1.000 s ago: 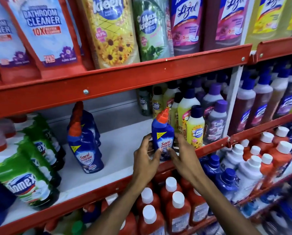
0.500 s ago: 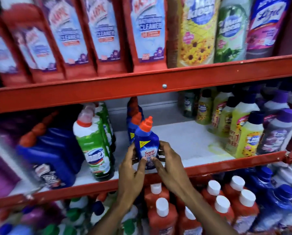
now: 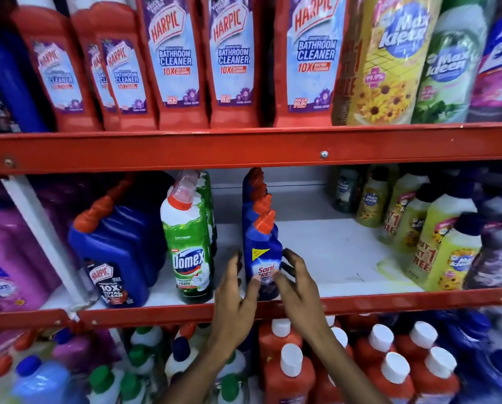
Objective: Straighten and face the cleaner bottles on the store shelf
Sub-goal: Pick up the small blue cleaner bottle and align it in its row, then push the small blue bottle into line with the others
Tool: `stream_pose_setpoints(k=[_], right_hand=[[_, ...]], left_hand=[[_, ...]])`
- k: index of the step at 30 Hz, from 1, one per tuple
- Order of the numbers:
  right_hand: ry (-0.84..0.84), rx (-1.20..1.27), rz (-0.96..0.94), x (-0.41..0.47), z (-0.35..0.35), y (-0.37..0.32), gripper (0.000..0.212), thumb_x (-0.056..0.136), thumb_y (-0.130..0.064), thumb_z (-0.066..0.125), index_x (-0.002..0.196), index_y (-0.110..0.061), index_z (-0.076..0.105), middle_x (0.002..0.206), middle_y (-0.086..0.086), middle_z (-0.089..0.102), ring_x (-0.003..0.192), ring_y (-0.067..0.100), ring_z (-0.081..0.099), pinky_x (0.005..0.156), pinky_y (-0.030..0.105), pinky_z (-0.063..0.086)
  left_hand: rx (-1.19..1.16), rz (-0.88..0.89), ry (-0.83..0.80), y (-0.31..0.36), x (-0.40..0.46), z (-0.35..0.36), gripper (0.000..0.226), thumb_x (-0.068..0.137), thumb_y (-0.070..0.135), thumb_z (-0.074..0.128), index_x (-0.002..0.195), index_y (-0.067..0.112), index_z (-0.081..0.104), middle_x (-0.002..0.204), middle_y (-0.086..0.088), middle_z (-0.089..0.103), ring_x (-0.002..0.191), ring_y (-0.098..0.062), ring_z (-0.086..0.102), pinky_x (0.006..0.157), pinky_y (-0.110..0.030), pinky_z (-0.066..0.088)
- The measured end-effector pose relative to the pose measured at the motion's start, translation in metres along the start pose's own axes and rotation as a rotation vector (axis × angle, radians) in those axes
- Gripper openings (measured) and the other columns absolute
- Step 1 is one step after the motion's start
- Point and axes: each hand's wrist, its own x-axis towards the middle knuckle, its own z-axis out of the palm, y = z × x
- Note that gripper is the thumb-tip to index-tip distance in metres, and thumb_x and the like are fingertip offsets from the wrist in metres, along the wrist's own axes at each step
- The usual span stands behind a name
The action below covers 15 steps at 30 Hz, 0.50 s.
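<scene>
2 hands cup the front Sani bottle point(image 3: 263, 258) at the shelf lip point(image 3: 389, 301): left hand point(image 3: 233, 290) and right hand point(image 3: 295, 282) press its sides, thumbs on the label. It faces forward, heading its row beside the Domex point(image 3: 190, 252). Bare shelf lies rightward; the yellow bottles point(image 3: 445, 258) look untidy, likely next.

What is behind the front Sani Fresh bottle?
Behind the Sani Fresh bottle a row of like blue bottles with orange caps runs back; only caps and shoulders show. Their labels and count are hidden.
</scene>
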Motion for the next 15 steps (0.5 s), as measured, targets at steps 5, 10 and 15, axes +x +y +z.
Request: stream_pose_setpoints(k=[5, 10, 15], right_hand=[[-0.113, 0.197, 0.165, 0.012, 0.01, -0.006, 0.046, 0.107, -0.022, 0.035, 0.154, -0.024, 0.034, 0.136, -0.009, 0.059, 0.104, -0.019, 0.063, 0.08, 0.002, 0.049], [-0.126, 0.205, 0.134, 0.013, 0.016, 0.001, 0.043, 0.108, -0.015, 0.031, 0.149, -0.018, 0.042, 0.139, 0.003, 0.062, 0.109, -0.009, 0.065, 0.083, 0.003, 0.048], [-0.107, 0.207, 0.116, 0.014, 0.015, 0.004, 0.041, 0.107, -0.016, 0.033, 0.147, -0.018, 0.045, 0.137, 0.005, 0.064, 0.108, -0.006, 0.067, 0.084, 0.006, 0.05]], left_hand=[[-0.154, -0.141, -0.026, 0.004, 0.006, 0.011, 0.06, 0.107, 0.031, 0.047, 0.161, 0.023, 0.022, 0.17, 0.003, 0.028, 0.154, -0.009, 0.03, 0.129, -0.033, 0.028], [-0.142, -0.194, -0.052, -0.001, 0.008, 0.019, 0.051, 0.109, 0.027, 0.039, 0.159, 0.02, 0.028, 0.166, 0.001, 0.036, 0.144, -0.003, 0.038, 0.117, -0.016, 0.03], [-0.147, -0.187, -0.078, -0.001, 0.011, 0.02, 0.05, 0.11, 0.026, 0.038, 0.159, 0.02, 0.029, 0.164, 0.0, 0.039, 0.146, -0.011, 0.042, 0.127, -0.036, 0.03]])
